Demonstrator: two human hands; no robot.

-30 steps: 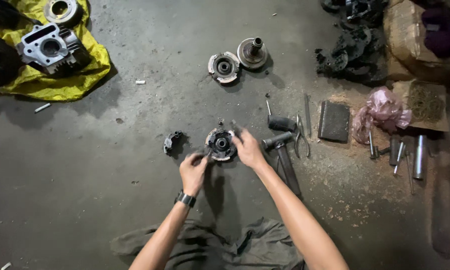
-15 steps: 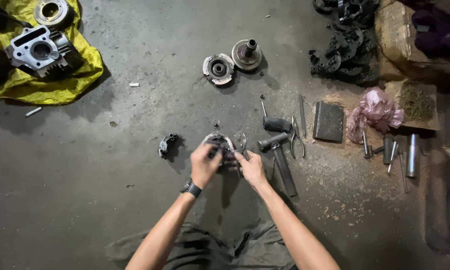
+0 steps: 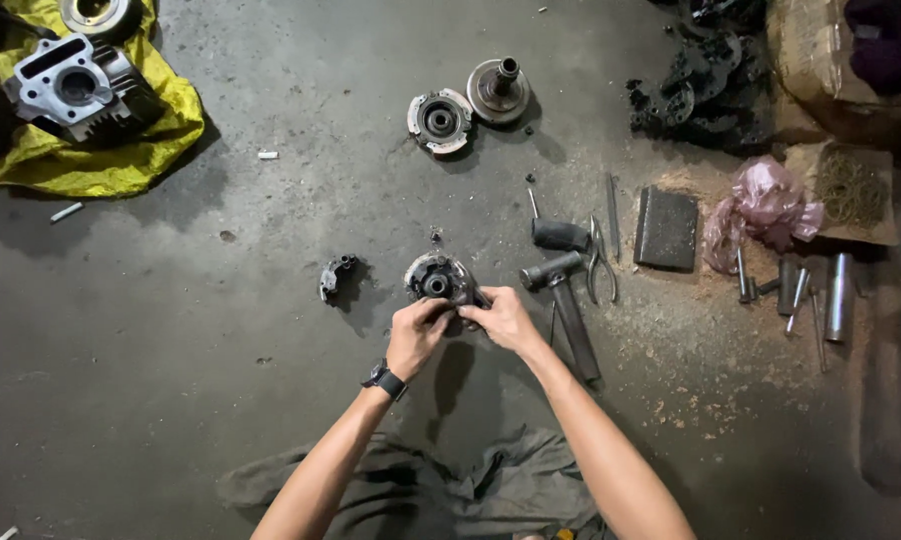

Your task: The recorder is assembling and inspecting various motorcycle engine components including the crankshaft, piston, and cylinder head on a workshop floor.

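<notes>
Hands met over a round clutch hub on the concrete floor, mid-frame, just left of a hammer.

On the far left, a cylinder block lay on a yellow cloth. Nearer the work, a small dark bracket sat apart from the hub. The left hand, a watch at its wrist, was curled with fingertips clamped on the hub's near rim. The right hand pressed in beside it, fingers closed on the same edge, the two hands touching. Doing it well seemingly called for a firm hold from one hand while the other worked the small part at the rim, with the hub kept flat so nothing sprang loose into the grit.

Farther back stood two more clutch parts, side by side. To the right lay pliers, a dark flat block, a pink bag and steel pins amid sawdust.

What the fingers pinched could not be made out; the knuckles covered the hub's near edge. The black heap at top right was too dark to sort, and a box ran off frame. A grey rag lay under the forearms.
</notes>
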